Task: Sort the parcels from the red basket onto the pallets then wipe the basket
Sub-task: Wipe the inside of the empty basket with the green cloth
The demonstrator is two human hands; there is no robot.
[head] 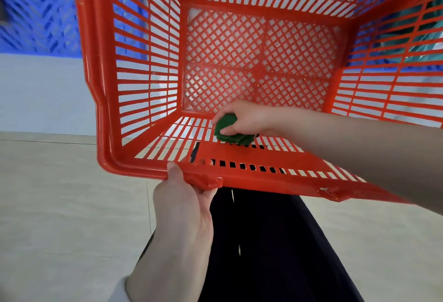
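The red basket (103, 66) fills the upper part of the view, tilted with its open mouth toward me and nothing lying on its lattice bottom. My left hand (184, 208) grips the basket's near rim from below, thumb on top. My right hand (242, 119) reaches inside from the right and presses a bunched green cloth (227, 133) against the inner near wall, close to the bottom edge. No parcels are visible inside the basket.
A blue pallet (40, 11) lies at the upper left behind the basket. Through the right wall slats I see something teal (424, 37) on blue. Beige floor tiles (60, 217) spread below; my dark trousers (268, 249) are under the basket.
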